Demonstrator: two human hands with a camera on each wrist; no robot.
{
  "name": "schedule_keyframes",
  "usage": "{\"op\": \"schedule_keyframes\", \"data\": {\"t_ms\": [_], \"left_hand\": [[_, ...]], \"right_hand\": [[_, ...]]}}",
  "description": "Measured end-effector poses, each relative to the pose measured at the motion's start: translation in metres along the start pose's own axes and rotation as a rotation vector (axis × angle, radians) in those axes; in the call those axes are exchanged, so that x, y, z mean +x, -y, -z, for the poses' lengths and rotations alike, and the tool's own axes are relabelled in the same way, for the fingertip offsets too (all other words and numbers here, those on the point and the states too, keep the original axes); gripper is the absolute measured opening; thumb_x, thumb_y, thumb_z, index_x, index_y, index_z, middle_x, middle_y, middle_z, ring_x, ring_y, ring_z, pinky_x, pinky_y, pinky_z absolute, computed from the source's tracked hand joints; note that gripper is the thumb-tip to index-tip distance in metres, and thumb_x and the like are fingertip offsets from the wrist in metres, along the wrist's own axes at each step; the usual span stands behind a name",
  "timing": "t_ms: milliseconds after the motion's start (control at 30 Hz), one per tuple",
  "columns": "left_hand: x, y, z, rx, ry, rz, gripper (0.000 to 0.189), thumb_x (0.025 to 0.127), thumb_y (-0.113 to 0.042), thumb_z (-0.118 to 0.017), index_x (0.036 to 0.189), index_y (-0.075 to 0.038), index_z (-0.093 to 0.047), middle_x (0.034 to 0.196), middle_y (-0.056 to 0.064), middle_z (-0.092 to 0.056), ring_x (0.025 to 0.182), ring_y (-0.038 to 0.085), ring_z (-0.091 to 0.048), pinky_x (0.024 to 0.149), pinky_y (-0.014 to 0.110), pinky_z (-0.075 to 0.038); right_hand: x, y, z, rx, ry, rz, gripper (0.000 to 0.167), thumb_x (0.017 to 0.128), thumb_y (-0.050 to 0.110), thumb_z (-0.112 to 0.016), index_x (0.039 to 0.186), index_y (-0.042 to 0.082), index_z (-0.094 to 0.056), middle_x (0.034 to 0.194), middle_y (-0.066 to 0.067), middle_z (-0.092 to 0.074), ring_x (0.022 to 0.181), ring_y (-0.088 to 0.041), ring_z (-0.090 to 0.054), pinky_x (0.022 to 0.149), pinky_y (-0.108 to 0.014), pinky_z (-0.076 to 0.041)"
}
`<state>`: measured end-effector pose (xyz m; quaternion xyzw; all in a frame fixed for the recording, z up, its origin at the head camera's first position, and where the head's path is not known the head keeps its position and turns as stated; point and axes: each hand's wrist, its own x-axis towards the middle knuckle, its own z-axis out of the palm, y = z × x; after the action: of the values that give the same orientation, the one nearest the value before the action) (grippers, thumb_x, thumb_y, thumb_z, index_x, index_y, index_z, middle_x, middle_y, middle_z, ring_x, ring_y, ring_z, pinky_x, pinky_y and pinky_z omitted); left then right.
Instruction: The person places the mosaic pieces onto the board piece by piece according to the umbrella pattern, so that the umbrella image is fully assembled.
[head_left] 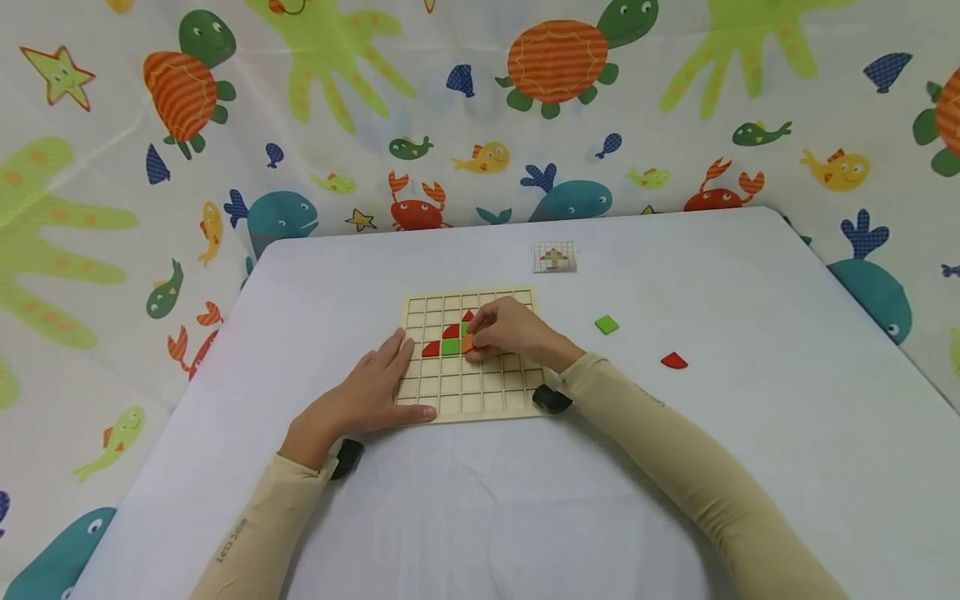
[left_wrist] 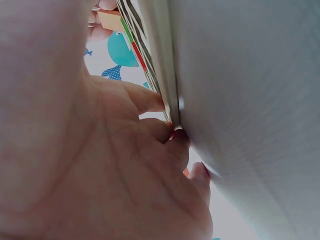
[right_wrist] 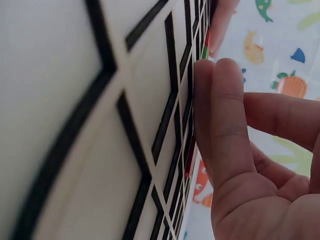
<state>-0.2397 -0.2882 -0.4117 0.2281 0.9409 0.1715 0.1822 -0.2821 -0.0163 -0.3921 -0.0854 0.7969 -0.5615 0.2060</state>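
A pale wooden grid board (head_left: 457,400) lies on the white table. My left hand (head_left: 367,387) rests along its left edge, thumb at the near edge and fingers stretched up the side. Over the middle of the board, my right hand (head_left: 513,327) pinches an orange tile (head_left: 468,343) between thumb and fingers; the tile (left_wrist: 110,20) also shows at the top of the left wrist view. Just left of it sit a green square tile (head_left: 450,347) and a red curved-edge tile (head_left: 431,349). Another red tile (head_left: 452,331) lies one row up, beside a green tile partly hidden by my right fingers.
Right of the board lie a loose green square (head_left: 607,324) and a red quarter-round piece (head_left: 674,361). A small card with a gridded pattern (head_left: 553,257) is behind the board. A sea-animal print cloth (head_left: 480,125) hangs beyond the table's far edge.
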Motion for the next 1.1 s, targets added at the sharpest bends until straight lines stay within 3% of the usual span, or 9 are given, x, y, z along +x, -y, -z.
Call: {"op": "schedule_keyframes", "data": {"t_ms": [167,433,700,933,1100], "left_hand": [[0.0,0.0,0.0,-0.001,-0.002,-0.002,0.126,0.087,-0.068,-0.078,0.169,0.004,-0.014,0.177,0.023,-0.002,0.162,0.043,-0.007,0.128,0.062,-0.009],[0.0,0.002,-0.001,-0.006,-0.005,-0.005,0.127,0.088,-0.068,-0.078,0.169,0.004,-0.013,0.177,0.023,-0.001,0.163,0.042,-0.007,0.129,0.062,-0.008],[0.0,0.002,0.0,0.001,-0.012,-0.02,0.126,0.088,-0.068,-0.078,0.168,0.006,-0.014,0.177,0.025,-0.002,0.162,0.043,-0.008,0.128,0.062,-0.009],[0.001,0.002,-0.001,0.001,-0.011,-0.013,0.126,0.088,-0.066,-0.079,0.168,0.006,-0.014,0.177,0.025,-0.002,0.162,0.043,-0.008,0.128,0.062,-0.009],[0.0,0.0,-0.001,0.001,-0.006,-0.006,0.125,0.088,-0.064,-0.079,0.168,0.006,-0.013,0.177,0.025,-0.002,0.162,0.044,-0.007,0.128,0.062,-0.009]], "right_hand": [[0.0,-0.001,-0.001,-0.058,-0.024,0.015,0.018,0.099,0.003,-0.072,0.115,-0.004,-0.075,0.109,-0.014,-0.072,0.095,-0.019,-0.07,0.089,-0.029,-0.058],[-0.003,0.003,0.0,0.019,-0.013,-0.018,0.014,0.102,0.004,-0.068,0.112,-0.006,-0.073,0.108,-0.017,-0.072,0.076,-0.019,-0.076,0.075,-0.027,-0.062],[-0.009,0.006,0.01,-0.044,0.004,-0.02,0.019,0.105,0.009,-0.065,0.113,-0.006,-0.072,0.099,-0.016,-0.074,0.081,-0.022,-0.078,0.081,-0.031,-0.063],[-0.014,0.008,0.026,-0.044,0.015,-0.003,0.026,0.107,0.014,-0.066,0.119,-0.008,-0.072,0.109,-0.019,-0.075,0.088,-0.025,-0.079,0.084,-0.034,-0.064],[-0.019,0.007,0.049,-0.074,0.071,0.078,0.034,0.108,0.018,-0.065,0.127,-0.01,-0.068,0.117,-0.023,-0.074,0.099,-0.033,-0.078,0.089,-0.041,-0.063]]}}
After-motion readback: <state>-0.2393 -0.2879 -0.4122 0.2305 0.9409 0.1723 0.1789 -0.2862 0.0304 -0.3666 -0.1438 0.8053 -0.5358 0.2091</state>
